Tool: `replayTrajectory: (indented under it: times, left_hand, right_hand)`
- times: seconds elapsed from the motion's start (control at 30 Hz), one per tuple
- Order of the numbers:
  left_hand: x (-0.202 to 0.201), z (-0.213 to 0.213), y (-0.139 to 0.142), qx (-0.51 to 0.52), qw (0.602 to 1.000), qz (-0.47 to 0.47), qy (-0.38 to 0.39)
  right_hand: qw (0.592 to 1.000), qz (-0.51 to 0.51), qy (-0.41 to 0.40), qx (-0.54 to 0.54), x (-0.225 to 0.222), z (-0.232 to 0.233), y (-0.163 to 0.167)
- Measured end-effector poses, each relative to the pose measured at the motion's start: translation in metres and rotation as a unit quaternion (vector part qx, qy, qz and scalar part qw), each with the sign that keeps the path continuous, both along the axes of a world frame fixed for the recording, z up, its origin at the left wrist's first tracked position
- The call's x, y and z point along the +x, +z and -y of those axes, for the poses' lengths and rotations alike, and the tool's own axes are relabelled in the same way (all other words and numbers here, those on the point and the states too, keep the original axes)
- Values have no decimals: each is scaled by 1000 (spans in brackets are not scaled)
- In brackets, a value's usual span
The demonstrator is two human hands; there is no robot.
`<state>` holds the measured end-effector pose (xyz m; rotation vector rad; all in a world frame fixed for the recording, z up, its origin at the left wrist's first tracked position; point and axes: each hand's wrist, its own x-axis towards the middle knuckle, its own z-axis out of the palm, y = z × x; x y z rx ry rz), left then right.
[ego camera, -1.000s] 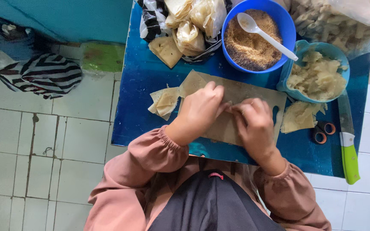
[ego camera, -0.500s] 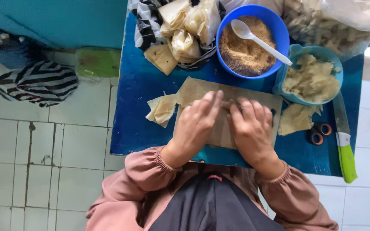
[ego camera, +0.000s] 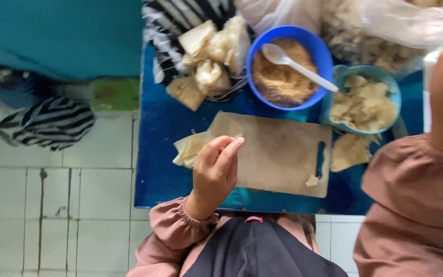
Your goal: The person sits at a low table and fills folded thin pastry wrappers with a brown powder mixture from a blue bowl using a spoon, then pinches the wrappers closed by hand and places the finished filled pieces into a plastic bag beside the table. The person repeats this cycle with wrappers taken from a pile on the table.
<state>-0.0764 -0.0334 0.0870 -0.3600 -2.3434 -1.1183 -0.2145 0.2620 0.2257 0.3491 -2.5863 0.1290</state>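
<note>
One wooden cutting board (ego camera: 278, 154) is taken as the landmark here, sat on a blue table (ego camera: 160, 169). Far off its left side, one striped cloth (ego camera: 47, 128) is seen on the white floor tiles (ego camera: 37, 205). At the board's left edge, a small stack of pale wrapper sheets (ego camera: 188, 149) is touched by the left hand (ego camera: 214, 174); the fingers are curled loosely with the tips pinching at the top sheet, which overlaps the board's corner. Behind the board, one pile of folded parcels (ego camera: 211, 56) is found, then one blue bowl (ego camera: 311, 48) of brown filling with one white spoon (ego camera: 296, 64) in it, then one teal bowl (ego camera: 390, 77) of scraps. The board's middle is left bare, so plenty of open room there. Past its right edge, one more sheet (ego camera: 352, 151) is laid. The right arm (ego camera: 411, 205) is raised close to the camera and the hand is cut off, so its fingers can't be told.
</note>
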Motion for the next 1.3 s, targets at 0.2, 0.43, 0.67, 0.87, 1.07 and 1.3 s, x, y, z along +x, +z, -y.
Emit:
replayTrajectory:
  times: [0.2, 0.43, 0.67, 0.87, 1.07, 1.3]
  left_hand:
    - [7, 25, 0, 47, 997, -9, 68]
    - [17, -1, 7, 77, 997, 16, -21]
    - [29, -48, 17, 142, 979, 63, -131]
    - [19, -107, -10, 410, 773, 386, -293]
    - [18, -128, -48, 513, 718, 357, -307]
    - [25, -116, -61, 511, 725, 376, -268]
  right_hand:
    - [997, -9, 20, -69, 51, 2, -34]
    - [951, 294, -20, -92, 131, -27, -81]
    - [926, 240, -61, -285, 154, -57, -123]
    - [844, 214, 10, -491, 173, -42, -104]
    - [804, 287, 148, -499, 171, 2, -98]
    - [872, 203, 139, -422, 165, 23, -132]
